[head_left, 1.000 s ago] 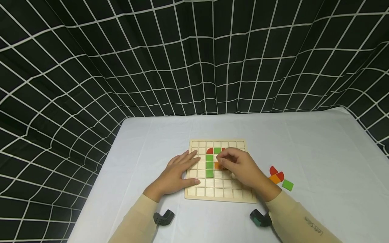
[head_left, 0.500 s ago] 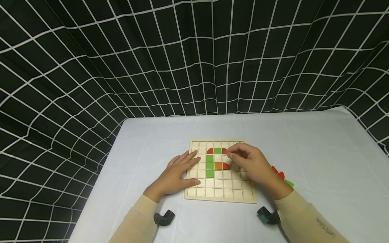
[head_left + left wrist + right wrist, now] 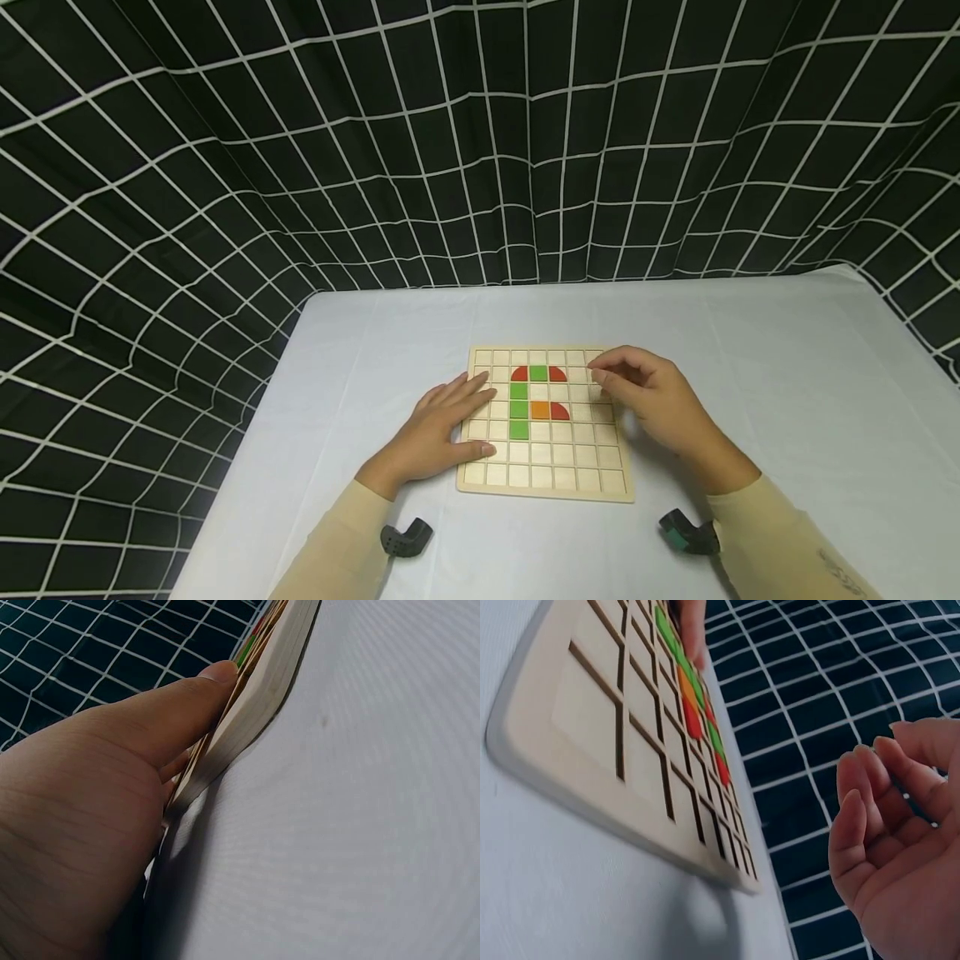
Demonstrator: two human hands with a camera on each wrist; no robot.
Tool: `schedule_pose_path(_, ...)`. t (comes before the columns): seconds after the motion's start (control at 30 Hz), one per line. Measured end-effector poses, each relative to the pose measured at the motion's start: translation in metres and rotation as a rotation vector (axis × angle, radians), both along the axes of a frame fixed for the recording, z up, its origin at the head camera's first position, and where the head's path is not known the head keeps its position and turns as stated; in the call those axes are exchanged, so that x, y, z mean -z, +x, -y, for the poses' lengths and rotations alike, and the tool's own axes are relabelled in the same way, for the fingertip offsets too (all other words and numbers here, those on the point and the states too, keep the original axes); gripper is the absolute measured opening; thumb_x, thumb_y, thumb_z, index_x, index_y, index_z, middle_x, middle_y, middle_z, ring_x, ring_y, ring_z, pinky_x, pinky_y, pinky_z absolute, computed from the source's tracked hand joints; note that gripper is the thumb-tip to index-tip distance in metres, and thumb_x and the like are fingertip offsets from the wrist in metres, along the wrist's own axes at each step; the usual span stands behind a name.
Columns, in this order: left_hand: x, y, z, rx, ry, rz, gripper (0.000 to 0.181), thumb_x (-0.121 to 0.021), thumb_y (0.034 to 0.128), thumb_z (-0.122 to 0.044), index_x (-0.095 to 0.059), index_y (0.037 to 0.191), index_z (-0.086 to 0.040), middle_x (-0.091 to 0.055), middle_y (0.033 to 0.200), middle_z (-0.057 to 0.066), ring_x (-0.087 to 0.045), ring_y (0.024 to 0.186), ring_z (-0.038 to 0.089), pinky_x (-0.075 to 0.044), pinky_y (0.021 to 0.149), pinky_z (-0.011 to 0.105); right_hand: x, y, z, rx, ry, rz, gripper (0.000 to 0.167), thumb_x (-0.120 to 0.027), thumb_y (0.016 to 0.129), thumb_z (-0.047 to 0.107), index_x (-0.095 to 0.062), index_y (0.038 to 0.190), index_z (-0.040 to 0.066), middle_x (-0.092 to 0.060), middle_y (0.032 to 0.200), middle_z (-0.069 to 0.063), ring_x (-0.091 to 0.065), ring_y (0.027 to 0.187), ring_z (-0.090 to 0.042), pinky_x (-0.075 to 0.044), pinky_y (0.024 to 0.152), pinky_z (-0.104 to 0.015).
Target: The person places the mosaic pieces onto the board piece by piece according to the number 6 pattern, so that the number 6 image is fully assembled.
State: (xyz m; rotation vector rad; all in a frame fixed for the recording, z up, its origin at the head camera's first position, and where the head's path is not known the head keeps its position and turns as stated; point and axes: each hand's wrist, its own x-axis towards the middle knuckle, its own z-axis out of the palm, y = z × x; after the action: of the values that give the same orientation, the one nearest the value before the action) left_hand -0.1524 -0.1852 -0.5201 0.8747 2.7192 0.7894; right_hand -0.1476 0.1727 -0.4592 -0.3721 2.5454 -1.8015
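Note:
A wooden grid board (image 3: 542,477) lies on the table in the head view. Green square tiles (image 3: 518,410) form a column on it. Along the top, a green tile (image 3: 537,373) sits between two rounded red tiles (image 3: 557,374). Lower down, an orange square tile (image 3: 540,410) adjoins another rounded red tile (image 3: 559,411). My left hand (image 3: 435,429) rests on the board's left side with fingers spread, its thumb (image 3: 217,673) near the edge. Over the board's right edge hovers my right hand (image 3: 660,400), fingers loosely bent and holding nothing in the right wrist view.
White cloth (image 3: 810,375) covers the table. A black curtain with white grid lines (image 3: 525,167) hangs behind and to the sides. Black curved devices (image 3: 407,538) are by both wrists. Loose tiles seen earlier at the right are hidden behind the right hand and forearm.
My right hand has moved right, away from the tiles, uncovering the orange tile and the rounded red ones. Its forearm now covers the loose tiles. The left hand has stayed put.

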Motion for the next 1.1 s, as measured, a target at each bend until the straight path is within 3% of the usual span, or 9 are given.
schedule_pose_path(0.27, -0.001, 0.0, 0.0, -0.004, -0.002, 0.008, 0.086, -0.073, 0.0997, -0.061, -0.041, 0.17, -0.023, -0.018, 0.18, -0.008, -0.009, 0.165, 0.019, -0.006, 0.131, 0.049, 0.002, 0.005, -0.02, 0.059, 0.05, -0.005, 0.025, -0.071, 0.109, 0.021, -0.075, 0.124, 0.001, -0.073, 0.112, -0.01, -0.069, 0.094, -0.022, -0.056, 0.078, -0.024)
schedule_pose_path(0.7, -0.003, 0.001, -0.001, 0.001, 0.005, 0.008, 0.086, -0.073, 0.1002, -0.06, -0.041, 0.171, -0.021, -0.019, 0.18, -0.005, -0.01, 0.165, 0.021, -0.006, 0.131, 0.051, 0.01, 0.013, -0.052, 0.1, 0.072, 0.025, 0.026, -0.07, 0.11, 0.02, -0.073, 0.128, 0.002, -0.073, 0.117, -0.011, -0.069, 0.095, -0.02, -0.058, 0.08, -0.023)
schedule_pose_path(0.87, -0.003, 0.0, -0.001, 0.002, 0.009, 0.007, 0.086, -0.073, 0.1001, -0.061, -0.041, 0.17, -0.022, -0.019, 0.18, -0.005, -0.01, 0.165, 0.021, -0.007, 0.131, 0.052, 0.011, 0.015, -0.063, 0.112, 0.101, 0.041, 0.029, -0.07, 0.11, 0.023, -0.073, 0.129, 0.002, -0.072, 0.115, -0.017, -0.07, 0.095, -0.025, -0.058, 0.078, -0.023)
schedule_pose_path(1.1, -0.001, 0.001, -0.001, -0.001, 0.01, 0.012, 0.086, -0.073, 0.0998, -0.061, -0.041, 0.17, -0.022, -0.019, 0.18, -0.006, -0.01, 0.165, 0.02, -0.006, 0.131, 0.05, 0.015, 0.019, -0.076, 0.132, 0.124, 0.048, 0.03, -0.07, 0.11, 0.026, -0.073, 0.128, 0.003, -0.072, 0.111, -0.017, -0.067, 0.089, -0.025, -0.057, 0.073, -0.025)
